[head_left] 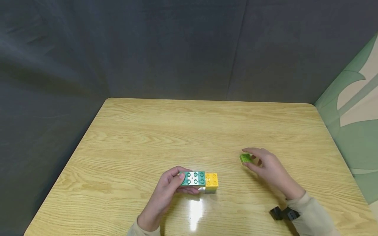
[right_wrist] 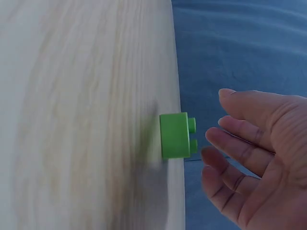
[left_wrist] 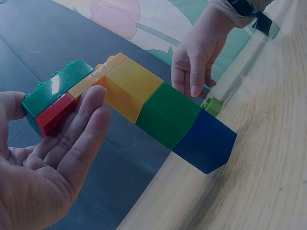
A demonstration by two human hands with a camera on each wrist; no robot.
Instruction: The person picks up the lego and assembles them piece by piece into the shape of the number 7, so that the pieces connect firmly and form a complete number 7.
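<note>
My left hand (head_left: 169, 185) grips a toy building-brick assembly, its thumb on top of a long teal-green brick (head_left: 192, 178). In the left wrist view, a red brick (left_wrist: 55, 115) sits under that long one. From a yellow brick (left_wrist: 129, 86), a column runs down through a green brick (left_wrist: 169, 115) to a blue brick (left_wrist: 206, 141) at the bottom. A small lime-green brick (right_wrist: 174, 135) rests on the table with its studs upward. Around it, close above, my right hand (head_left: 265, 164) spreads thumb and fingers apart, holding nothing.
The wooden table (head_left: 141, 131) has a dark cloth (head_left: 177, 49) hanging behind it and at the left. Along the right edge is a green and pink patterned fabric (head_left: 354, 131). A black device (head_left: 284, 213) is strapped at the right wrist.
</note>
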